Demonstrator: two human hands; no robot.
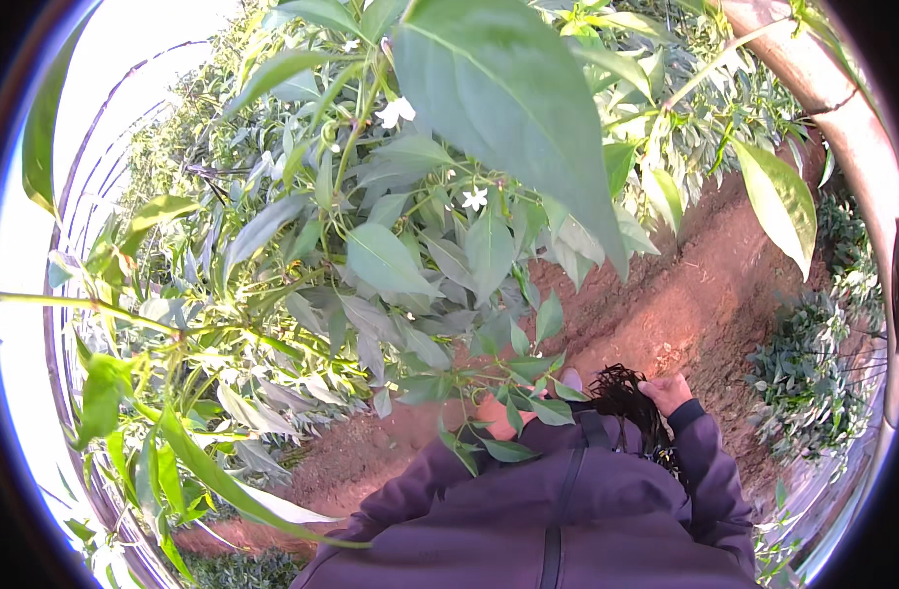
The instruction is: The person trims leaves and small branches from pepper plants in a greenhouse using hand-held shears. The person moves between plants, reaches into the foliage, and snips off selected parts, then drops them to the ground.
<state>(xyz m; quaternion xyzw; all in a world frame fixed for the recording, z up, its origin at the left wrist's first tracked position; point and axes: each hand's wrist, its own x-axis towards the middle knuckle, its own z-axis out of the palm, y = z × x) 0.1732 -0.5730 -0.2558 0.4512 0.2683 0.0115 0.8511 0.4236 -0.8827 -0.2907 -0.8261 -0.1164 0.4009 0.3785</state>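
Observation:
A bundle of thin dark strands [617, 390] hangs at the front of my dark purple zipped jacket [516, 530]. At its right edge my right hand [667, 392] has its fingers closed on the strands. My left hand [495, 418] is in front of my chest, mostly covered by a leafy pepper shoot [527, 397]. Whether its fingers hold anything is hidden. Tall pepper plants [420, 243] with white star-shaped flowers [475, 198] rise directly before me.
One large leaf [508, 110] hangs very close to the camera. A pole [810, 66], probably bamboo or wood, runs along the upper right. Bare reddish soil [685, 309] forms a path between plant rows, with lower plants [803, 375] to the right. A green stem [89, 302] crosses from the left.

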